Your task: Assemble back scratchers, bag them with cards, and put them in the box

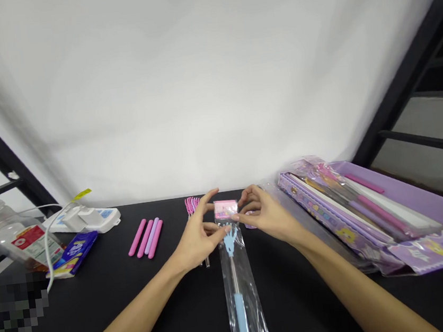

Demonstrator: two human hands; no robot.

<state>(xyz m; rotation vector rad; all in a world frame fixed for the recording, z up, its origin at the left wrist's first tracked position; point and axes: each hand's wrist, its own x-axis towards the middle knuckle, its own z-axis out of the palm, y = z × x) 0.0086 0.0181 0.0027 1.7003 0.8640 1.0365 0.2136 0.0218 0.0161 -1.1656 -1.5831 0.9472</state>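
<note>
A clear plastic bag (250,301) holds a light blue back scratcher (241,313), with its hand-shaped end up and its handle towards me. A pink printed card (225,209) sits at the top of the bag. My left hand (199,232) grips the bag's upper left side, its thumb over the plastic and index finger raised. On the other side, my right hand (269,214) pinches the card's lower right corner with the thumb, its other fingers curled. Several pink and purple scratcher heads (191,205) with metal rods lie partly hidden behind my left hand.
Several pink and purple handles (145,238) lie on the black table (101,302). At left are a power strip (110,219), a clear jar (25,239) and a blue packet (80,251). A purple box (404,188) with bagged scratchers stands at right, beside a small purple card (250,225).
</note>
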